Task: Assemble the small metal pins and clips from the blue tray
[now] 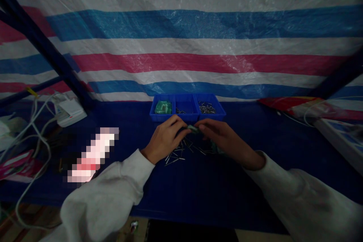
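Note:
My left hand [167, 138] and my right hand [222, 136] meet over the middle of the table. Between their fingertips is a small pale-green packet [194, 129], pinched from both sides; its contents are too small to make out. Below the hands, thin metal pins [177, 155] lie scattered on the blue tabletop. Just beyond stands a blue three-compartment tray [187, 117]. Green packets [163, 107] fill its left compartment, a few metal pieces [180, 111] show in the middle one, and short metal pieces [207, 107] lie in the right one.
A pixelated bright object [92, 157] lies left of my left arm. White cables [35, 121] and a white device [68, 109] crowd the left side. Toward the right are a red bag [295, 106] and a white box [340, 140]. Striped sheeting [181, 45] hangs behind the table.

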The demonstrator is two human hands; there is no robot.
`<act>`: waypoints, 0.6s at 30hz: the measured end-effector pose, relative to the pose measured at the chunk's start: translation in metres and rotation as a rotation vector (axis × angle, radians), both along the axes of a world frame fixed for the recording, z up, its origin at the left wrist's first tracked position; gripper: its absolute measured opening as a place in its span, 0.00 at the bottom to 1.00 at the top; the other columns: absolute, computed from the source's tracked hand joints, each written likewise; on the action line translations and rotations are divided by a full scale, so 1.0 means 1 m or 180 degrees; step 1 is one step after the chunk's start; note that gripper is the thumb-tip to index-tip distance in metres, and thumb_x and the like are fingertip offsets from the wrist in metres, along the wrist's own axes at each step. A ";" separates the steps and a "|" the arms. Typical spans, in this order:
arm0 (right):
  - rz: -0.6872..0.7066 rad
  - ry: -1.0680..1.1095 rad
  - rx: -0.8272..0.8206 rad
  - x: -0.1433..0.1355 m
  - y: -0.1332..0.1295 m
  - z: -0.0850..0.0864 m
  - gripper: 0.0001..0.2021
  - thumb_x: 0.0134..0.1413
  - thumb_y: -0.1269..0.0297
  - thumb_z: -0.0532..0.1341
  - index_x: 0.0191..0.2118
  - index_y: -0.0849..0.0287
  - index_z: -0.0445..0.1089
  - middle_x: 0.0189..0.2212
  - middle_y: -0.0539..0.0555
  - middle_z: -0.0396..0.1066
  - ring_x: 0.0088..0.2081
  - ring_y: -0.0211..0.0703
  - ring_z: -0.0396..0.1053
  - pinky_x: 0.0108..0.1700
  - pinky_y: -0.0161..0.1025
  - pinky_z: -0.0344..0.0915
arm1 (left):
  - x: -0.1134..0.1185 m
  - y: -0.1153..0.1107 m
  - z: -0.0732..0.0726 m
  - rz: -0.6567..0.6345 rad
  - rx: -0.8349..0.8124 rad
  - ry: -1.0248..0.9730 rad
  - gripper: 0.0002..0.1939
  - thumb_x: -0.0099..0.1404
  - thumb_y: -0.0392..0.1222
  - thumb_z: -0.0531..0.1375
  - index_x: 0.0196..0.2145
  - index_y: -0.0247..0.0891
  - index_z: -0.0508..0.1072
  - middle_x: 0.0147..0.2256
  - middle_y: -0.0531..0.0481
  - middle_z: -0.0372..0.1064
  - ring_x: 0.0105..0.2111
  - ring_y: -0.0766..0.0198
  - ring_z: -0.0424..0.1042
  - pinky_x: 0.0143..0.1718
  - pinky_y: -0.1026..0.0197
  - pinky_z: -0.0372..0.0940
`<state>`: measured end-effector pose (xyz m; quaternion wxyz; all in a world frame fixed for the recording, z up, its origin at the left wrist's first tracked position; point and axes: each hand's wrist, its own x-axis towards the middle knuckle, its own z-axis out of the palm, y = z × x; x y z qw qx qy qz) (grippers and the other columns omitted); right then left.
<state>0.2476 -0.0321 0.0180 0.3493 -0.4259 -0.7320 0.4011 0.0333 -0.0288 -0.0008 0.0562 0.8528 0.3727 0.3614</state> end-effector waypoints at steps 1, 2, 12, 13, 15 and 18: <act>0.0028 -0.0036 0.0132 0.000 -0.001 0.000 0.15 0.62 0.53 0.57 0.41 0.59 0.73 0.34 0.53 0.74 0.33 0.41 0.70 0.35 0.38 0.65 | 0.000 0.000 0.001 0.0031 0.0015 -0.0012 0.09 0.71 0.44 0.55 0.38 0.36 0.71 0.37 0.49 0.67 0.37 0.63 0.70 0.40 0.58 0.68; 0.0070 -0.0063 0.0232 0.000 -0.001 0.000 0.15 0.62 0.53 0.57 0.41 0.59 0.73 0.35 0.53 0.74 0.34 0.41 0.70 0.35 0.37 0.64 | 0.001 0.000 0.001 0.0044 0.0019 -0.0015 0.09 0.72 0.44 0.55 0.37 0.36 0.70 0.36 0.49 0.67 0.36 0.63 0.70 0.39 0.59 0.68; 0.0216 0.0230 -0.0169 -0.001 0.002 -0.007 0.10 0.58 0.57 0.62 0.38 0.58 0.75 0.32 0.52 0.75 0.32 0.41 0.72 0.35 0.39 0.68 | 0.003 -0.003 -0.001 -0.0181 -0.0032 -0.0212 0.13 0.73 0.39 0.53 0.54 0.39 0.66 0.45 0.47 0.71 0.44 0.61 0.72 0.47 0.56 0.69; 0.0188 0.0405 -0.0286 -0.001 0.002 -0.007 0.10 0.56 0.56 0.63 0.37 0.58 0.74 0.32 0.52 0.75 0.32 0.42 0.72 0.35 0.39 0.69 | 0.003 -0.003 -0.001 -0.0184 0.0010 -0.0223 0.15 0.73 0.37 0.52 0.55 0.40 0.64 0.45 0.46 0.70 0.44 0.61 0.72 0.47 0.55 0.69; 0.0113 0.0692 -0.0479 -0.002 0.002 -0.006 0.10 0.53 0.56 0.65 0.36 0.58 0.74 0.31 0.52 0.75 0.33 0.42 0.73 0.37 0.40 0.71 | 0.002 -0.003 0.000 -0.0161 0.0071 -0.0236 0.17 0.72 0.33 0.51 0.56 0.41 0.64 0.45 0.45 0.68 0.44 0.61 0.71 0.46 0.54 0.70; 0.0037 0.0977 -0.0714 -0.003 0.000 -0.005 0.10 0.53 0.57 0.66 0.37 0.58 0.73 0.33 0.52 0.76 0.35 0.43 0.74 0.40 0.41 0.72 | 0.002 -0.003 0.000 -0.0144 0.0051 -0.0251 0.18 0.69 0.31 0.53 0.55 0.43 0.65 0.46 0.46 0.65 0.40 0.63 0.70 0.42 0.57 0.71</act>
